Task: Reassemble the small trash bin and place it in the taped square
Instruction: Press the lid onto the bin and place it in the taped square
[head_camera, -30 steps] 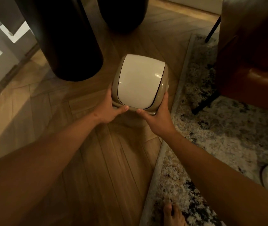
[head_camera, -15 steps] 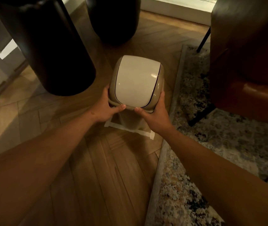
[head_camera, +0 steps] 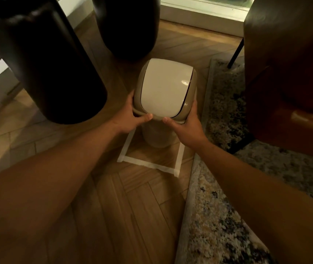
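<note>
The small beige trash bin [head_camera: 164, 90] has its white swing lid on top and stands upright over the wooden floor. My left hand [head_camera: 132, 119] grips the lid's left rim and my right hand [head_camera: 185, 123] grips its right rim. The bin's body [head_camera: 158, 137] shows below my hands. Its base sits within the white taped square [head_camera: 148, 163], toward the far side. I cannot tell whether the base touches the floor. The far edge of the tape is hidden behind the bin.
Two large dark cylindrical objects [head_camera: 43, 60] [head_camera: 127, 25] stand at the left and behind the bin. A patterned rug [head_camera: 222, 216] borders the square on the right, with a brown leather chair [head_camera: 289, 77] on it. A window sill [head_camera: 203, 10] runs along the back.
Both hands have carried the bin forward and down. The taped square, hidden a second ago, is now in full view with the bin's base inside it.
</note>
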